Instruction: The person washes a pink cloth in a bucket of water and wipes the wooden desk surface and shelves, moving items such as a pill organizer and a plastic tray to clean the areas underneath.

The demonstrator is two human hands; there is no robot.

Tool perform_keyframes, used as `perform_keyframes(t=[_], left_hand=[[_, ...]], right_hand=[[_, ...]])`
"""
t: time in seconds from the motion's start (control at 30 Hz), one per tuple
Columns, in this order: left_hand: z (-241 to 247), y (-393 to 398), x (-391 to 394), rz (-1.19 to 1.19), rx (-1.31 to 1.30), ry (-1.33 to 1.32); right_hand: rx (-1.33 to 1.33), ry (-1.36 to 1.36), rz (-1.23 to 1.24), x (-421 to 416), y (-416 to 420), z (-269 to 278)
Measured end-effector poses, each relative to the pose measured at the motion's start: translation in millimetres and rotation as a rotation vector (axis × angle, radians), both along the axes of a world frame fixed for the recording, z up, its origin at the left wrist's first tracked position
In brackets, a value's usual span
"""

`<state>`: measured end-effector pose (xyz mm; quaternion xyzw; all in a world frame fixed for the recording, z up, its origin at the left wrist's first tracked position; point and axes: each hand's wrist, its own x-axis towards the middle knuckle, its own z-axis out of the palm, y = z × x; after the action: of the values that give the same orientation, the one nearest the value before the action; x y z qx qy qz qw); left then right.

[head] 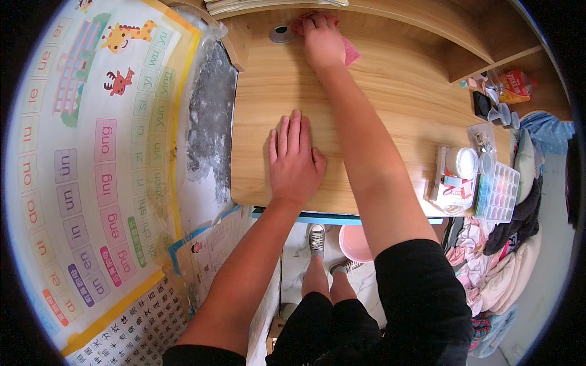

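Observation:
My right hand [322, 42] reaches to the back of a wooden desktop [393, 114] and presses on a red cloth [351, 52]; part of the cloth shows past the fingers and beside the wrist. Just left of it is a round cable grommet [280, 34] in the desktop. My left hand [295, 160] lies flat, palm down, on the left part of the desktop near the front edge, its fingers a little apart and holding nothing.
At the desk's right stand a clear box of small items [453, 192], a round white-lidded jar [462, 163] and a compartment case [502, 193]. Wooden shelves [430, 32] rise behind. A pink bucket [355, 242] is on the floor; clothes [494, 274] are piled at the right.

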<state>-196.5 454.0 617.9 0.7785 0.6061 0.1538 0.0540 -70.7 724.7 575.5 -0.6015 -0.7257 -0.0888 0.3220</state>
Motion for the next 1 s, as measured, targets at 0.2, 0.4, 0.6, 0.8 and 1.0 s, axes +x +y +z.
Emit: perform_keyframes(t=[0.2,0.4,0.6,0.8,1.0], left_hand=[[1,1,0,-0.004,-0.019,-0.007],[-2,1,1,0.0,-0.005,-0.009],[-9,-2,-2,0.016,0.01,0.017],[-12,-1,-4,-0.002,-0.04,0.037],[-14,0,-4,-0.017,0.02,-0.002]], right_hand=[[-0.015,-0.002,0.022,-21,7,1],[-0.034,-0.011,0.058,-43,23,-4],[0.179,0.108,0.182,-69,15,-1],[0.106,0.129,0.291,-87,20,4],[-0.171,0.036,0.249,-82,27,8]])
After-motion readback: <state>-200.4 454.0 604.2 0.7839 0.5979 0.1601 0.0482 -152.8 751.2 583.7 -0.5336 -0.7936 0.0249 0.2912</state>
